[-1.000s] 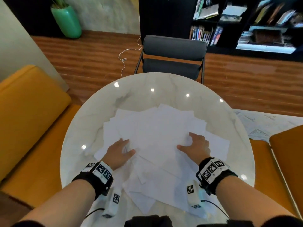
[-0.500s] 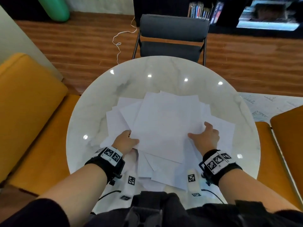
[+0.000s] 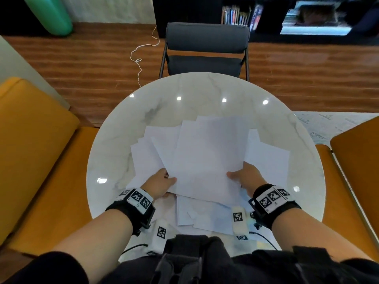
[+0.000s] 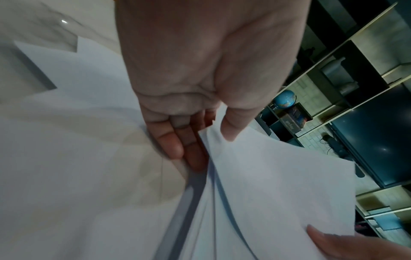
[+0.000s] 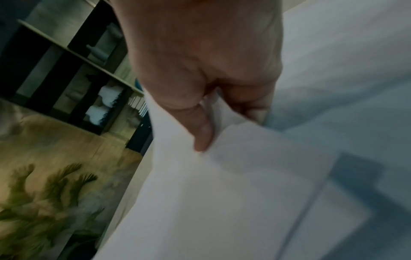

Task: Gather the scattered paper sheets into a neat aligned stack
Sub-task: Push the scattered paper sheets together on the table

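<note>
Left hand (image 3: 159, 184), right hand (image 3: 247, 179) fingers pinching paper sheets (image 3: 207, 160) at near edge, thumbs on top.

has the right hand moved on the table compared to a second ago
Yes. The right hand lay flat on the spread sheets; now it pinches the right edge of a raised bundle of sheets, a little nearer the round table's near rim.

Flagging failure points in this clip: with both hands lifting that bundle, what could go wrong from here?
The left hand and right hand pinch only the near edge of the lifted sheets, so fanned pages may slip out. Loose sheets lying near the table edge could be swept off.
</note>
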Motion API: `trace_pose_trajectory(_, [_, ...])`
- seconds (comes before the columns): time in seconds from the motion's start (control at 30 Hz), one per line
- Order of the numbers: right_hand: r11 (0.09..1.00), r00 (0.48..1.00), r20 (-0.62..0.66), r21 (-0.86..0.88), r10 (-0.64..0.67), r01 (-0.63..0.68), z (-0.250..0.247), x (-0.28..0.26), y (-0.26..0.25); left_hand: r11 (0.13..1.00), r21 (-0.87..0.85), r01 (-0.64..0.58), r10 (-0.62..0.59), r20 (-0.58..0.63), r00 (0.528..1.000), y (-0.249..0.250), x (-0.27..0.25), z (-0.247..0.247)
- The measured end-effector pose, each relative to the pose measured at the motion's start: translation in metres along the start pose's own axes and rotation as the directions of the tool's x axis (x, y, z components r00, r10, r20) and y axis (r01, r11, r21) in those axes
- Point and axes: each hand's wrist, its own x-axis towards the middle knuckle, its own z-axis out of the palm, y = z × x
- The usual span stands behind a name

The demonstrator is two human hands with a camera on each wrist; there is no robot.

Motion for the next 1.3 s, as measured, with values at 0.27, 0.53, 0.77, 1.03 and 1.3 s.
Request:
trace_pose_trajectory(0.27, [0.989, 0.999, 0.021, -0.138, -0.049, 0.052, -0.014, -0.015, 0.008, 0.972, 0.218, -0.093, 0.123, -0.131, 0.984, -0.007, 0.006, -0.009])
trace_pose_trajectory(0.53, [0.910, 0.912, -0.407, -0.355, 0.056, -0.214, -0.040, -0.014, 0.010, 0.998, -0.057, -0.020, 0.012, -0.149, 0.989, -0.009, 0.009, -0.010])
trace_pose_trajectory(0.77, [0.984, 0.933, -0.344, -0.097, 0.107, -0.148, -0.041, 0.000, 0.021, 0.880, -0.452, 0.146, -0.170, -0.014, 0.985, 0.004, 0.023, 0.025])
trace_pose_trajectory(1.03, [0.997, 0.996, -0.058, -0.037, 0.067, -0.069, -0.043, -0.004, 0.026, 0.994, -0.109, -0.005, -0.005, -0.088, 0.996, 0.013, 0.009, 0.039])
trace_pose_trajectory(1.3, [0.914, 0.991, 0.092, 0.403, -0.096, 0.051, -0.049, -0.005, 0.029, 0.958, -0.246, -0.145, 0.108, -0.159, 0.981, 0.013, 0.013, 0.005])
